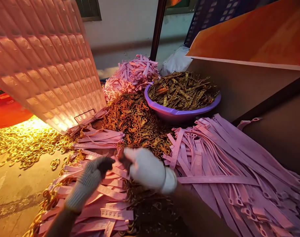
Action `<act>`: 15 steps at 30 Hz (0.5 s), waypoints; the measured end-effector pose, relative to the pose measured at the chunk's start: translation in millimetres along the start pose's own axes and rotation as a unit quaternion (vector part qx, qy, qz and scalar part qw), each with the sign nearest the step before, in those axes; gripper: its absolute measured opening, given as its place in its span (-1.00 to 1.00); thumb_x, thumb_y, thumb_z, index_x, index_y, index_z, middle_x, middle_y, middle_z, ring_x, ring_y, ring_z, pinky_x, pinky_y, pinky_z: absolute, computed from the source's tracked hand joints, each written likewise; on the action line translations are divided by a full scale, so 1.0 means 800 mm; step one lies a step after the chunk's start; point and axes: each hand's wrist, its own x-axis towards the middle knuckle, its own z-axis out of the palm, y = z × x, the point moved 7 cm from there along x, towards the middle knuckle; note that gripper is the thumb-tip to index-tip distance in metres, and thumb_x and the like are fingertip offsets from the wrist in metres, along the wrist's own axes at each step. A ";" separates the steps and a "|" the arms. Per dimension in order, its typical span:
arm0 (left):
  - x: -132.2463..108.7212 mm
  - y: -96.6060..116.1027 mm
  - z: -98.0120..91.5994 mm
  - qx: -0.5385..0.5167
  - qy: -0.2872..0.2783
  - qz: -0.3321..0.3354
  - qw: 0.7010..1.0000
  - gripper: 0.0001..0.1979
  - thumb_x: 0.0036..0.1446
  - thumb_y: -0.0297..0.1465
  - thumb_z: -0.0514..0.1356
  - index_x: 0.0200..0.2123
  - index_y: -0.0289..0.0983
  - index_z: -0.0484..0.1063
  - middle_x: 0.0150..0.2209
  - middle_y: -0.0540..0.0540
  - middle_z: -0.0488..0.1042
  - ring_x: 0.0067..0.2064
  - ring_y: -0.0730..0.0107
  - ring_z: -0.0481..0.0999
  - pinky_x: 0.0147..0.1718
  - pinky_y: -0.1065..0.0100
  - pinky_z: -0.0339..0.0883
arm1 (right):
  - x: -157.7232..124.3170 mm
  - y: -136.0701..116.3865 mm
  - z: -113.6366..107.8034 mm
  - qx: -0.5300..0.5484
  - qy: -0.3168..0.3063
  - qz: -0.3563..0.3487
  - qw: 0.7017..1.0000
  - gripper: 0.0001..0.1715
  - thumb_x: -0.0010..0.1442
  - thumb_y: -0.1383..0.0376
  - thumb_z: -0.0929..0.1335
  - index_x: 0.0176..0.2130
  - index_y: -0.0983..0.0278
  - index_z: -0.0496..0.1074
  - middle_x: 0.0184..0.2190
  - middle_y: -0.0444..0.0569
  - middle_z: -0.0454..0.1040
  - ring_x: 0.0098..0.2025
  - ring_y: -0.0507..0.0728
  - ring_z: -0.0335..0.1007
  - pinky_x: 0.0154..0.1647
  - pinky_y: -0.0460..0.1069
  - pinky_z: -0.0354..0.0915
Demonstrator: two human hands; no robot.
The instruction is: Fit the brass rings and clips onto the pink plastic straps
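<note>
My left hand (89, 179), in a knitted glove that leaves dark fingertips showing, is closed above a pile of short pink straps (108, 197) with brass-coloured metal fittings at their ends. Just to its right, my right hand (147, 168), in a white glove, has its fingers pinched together. Motion blurs both sets of fingertips, and whatever lies between them is too unclear to name. Beyond the hands rises a heap of small brass-coloured clasps (132, 118). A bundle of pink straps (100, 140) lies in front of that heap.
To the right spread long pink straps (214, 158) with looped ends. A purple basin (184, 113) holds dark metal-fitted pieces. Gold rings (29, 141) lie scattered at left beneath a tilted ribbed panel (48, 62). More pink straps (132, 75) are heaped behind. An orange sheet (253, 36) overhangs the right.
</note>
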 end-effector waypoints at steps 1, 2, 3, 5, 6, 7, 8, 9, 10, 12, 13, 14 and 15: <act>0.021 0.005 -0.001 0.086 -0.005 0.027 0.996 -0.77 -0.07 -0.43 0.26 -0.30 -0.27 0.66 -0.40 -0.14 0.61 -0.44 0.32 0.46 -0.49 0.42 0.28 | 0.025 0.008 -0.014 0.009 0.039 -0.008 0.999 -0.78 0.33 0.24 0.28 -0.25 0.28 0.47 -0.41 -0.05 0.50 -0.44 0.03 0.25 -0.43 -0.07 -0.02; 0.040 0.007 0.000 0.154 -0.014 0.042 0.987 -0.75 -0.02 -0.43 0.22 -0.27 -0.26 0.66 -0.37 -0.13 0.62 -0.42 0.32 0.46 -0.46 0.41 0.30 | 0.052 0.018 -0.020 0.014 0.058 -0.016 0.998 -0.76 0.36 0.25 0.26 -0.23 0.30 0.46 -0.39 -0.05 0.50 -0.42 0.03 0.24 -0.40 -0.08 0.01; 0.057 0.005 0.004 0.196 -0.024 0.044 0.979 -0.71 0.02 -0.42 0.18 -0.23 -0.27 0.66 -0.37 -0.13 0.62 -0.42 0.31 0.47 -0.44 0.39 0.30 | 0.079 0.027 -0.016 0.013 0.039 -0.026 0.999 -0.77 0.36 0.27 0.26 -0.23 0.31 0.47 -0.37 -0.03 0.50 -0.40 0.04 0.24 -0.39 -0.08 0.03; 0.079 -0.002 0.018 0.226 -0.047 0.035 0.972 -0.67 0.06 -0.40 0.14 -0.19 -0.30 0.66 -0.44 -0.12 0.60 -0.48 0.28 0.46 -0.46 0.36 0.30 | 0.127 0.049 0.004 -0.015 -0.020 -0.022 0.999 -0.79 0.34 0.32 0.27 -0.23 0.35 0.47 -0.30 0.02 0.52 -0.36 0.04 0.25 -0.36 -0.09 0.05; 0.084 -0.007 0.028 0.226 -0.062 0.029 0.972 -0.65 0.07 -0.40 0.13 -0.15 -0.31 0.66 -0.47 -0.11 0.60 -0.49 0.26 0.46 -0.46 0.34 0.31 | 0.144 0.060 0.016 -0.022 -0.044 -0.019 0.999 -0.80 0.32 0.35 0.28 -0.25 0.37 0.48 -0.31 0.04 0.52 -0.36 0.04 0.24 -0.35 -0.09 0.07; 0.084 -0.011 0.036 0.224 -0.073 0.030 0.971 -0.63 0.07 -0.41 0.13 -0.11 -0.30 0.65 -0.45 -0.12 0.61 -0.47 0.23 0.49 -0.43 0.31 0.34 | 0.156 0.070 0.028 -0.027 -0.063 -0.017 0.997 -0.81 0.30 0.40 0.27 -0.28 0.39 0.48 -0.31 0.04 0.52 -0.36 0.04 0.24 -0.34 -0.09 0.08; 0.081 -0.013 0.043 0.223 -0.076 0.040 0.971 -0.60 0.07 -0.42 0.13 -0.06 -0.30 0.63 -0.38 -0.14 0.64 -0.41 0.20 0.54 -0.36 0.28 0.38 | 0.162 0.079 0.038 -0.029 -0.077 -0.016 0.996 -0.81 0.27 0.44 0.27 -0.30 0.40 0.48 -0.33 0.04 0.52 -0.36 0.04 0.24 -0.34 -0.10 0.09; 0.075 -0.013 0.048 0.220 -0.071 0.056 0.971 -0.57 0.06 -0.45 0.14 -0.02 -0.29 0.61 -0.27 -0.16 0.66 -0.30 0.15 0.58 -0.24 0.24 0.42 | 0.164 0.087 0.046 -0.028 -0.087 -0.017 0.996 -0.80 0.24 0.48 0.25 -0.32 0.40 0.47 -0.34 0.03 0.52 -0.37 0.04 0.24 -0.33 -0.10 0.11; 0.069 -0.013 0.050 0.214 -0.062 0.075 0.972 -0.55 0.04 -0.47 0.14 0.01 -0.28 0.60 -0.15 -0.18 0.66 -0.16 0.10 0.60 -0.09 0.20 0.41 | 0.161 0.093 0.052 -0.027 -0.096 -0.020 0.995 -0.79 0.21 0.51 0.25 -0.33 0.41 0.47 -0.35 0.02 0.52 -0.36 0.04 0.25 -0.32 -0.10 0.12; 0.058 -0.012 0.050 0.198 -0.047 0.107 0.973 -0.54 0.01 -0.51 0.15 0.01 -0.26 0.59 -0.01 -0.18 0.62 0.03 0.06 0.56 0.12 0.14 0.30 | 0.147 0.102 0.058 -0.022 -0.110 -0.025 0.993 -0.78 0.18 0.54 0.24 -0.33 0.40 0.46 -0.33 0.01 0.53 -0.34 0.03 0.27 -0.29 -0.11 0.13; 0.055 -0.013 0.049 0.190 -0.049 0.112 0.974 -0.55 0.00 -0.52 0.15 -0.02 -0.24 0.59 -0.01 -0.18 0.62 0.05 0.05 0.55 0.15 0.13 0.28 | 0.137 0.103 0.058 -0.020 -0.113 -0.027 0.993 -0.78 0.18 0.55 0.25 -0.31 0.40 0.46 -0.30 0.01 0.53 -0.33 0.03 0.28 -0.27 -0.12 0.13; 0.054 -0.016 0.050 0.181 -0.060 0.108 0.976 -0.57 0.00 -0.51 0.16 -0.04 -0.23 0.59 -0.04 -0.17 0.63 0.03 0.06 0.56 0.15 0.12 0.29 | 0.125 0.103 0.056 -0.019 -0.114 -0.027 0.993 -0.79 0.19 0.55 0.25 -0.29 0.39 0.46 -0.28 0.01 0.54 -0.31 0.03 0.29 -0.26 -0.12 0.12; 0.054 -0.019 0.051 0.173 -0.074 0.101 0.977 -0.60 0.01 -0.50 0.16 -0.06 -0.22 0.59 -0.08 -0.16 0.64 -0.01 0.06 0.57 0.12 0.12 0.32 | 0.113 0.100 0.054 -0.017 -0.114 -0.027 0.993 -0.79 0.20 0.53 0.25 -0.26 0.39 0.46 -0.26 0.02 0.54 -0.30 0.04 0.30 -0.26 -0.11 0.12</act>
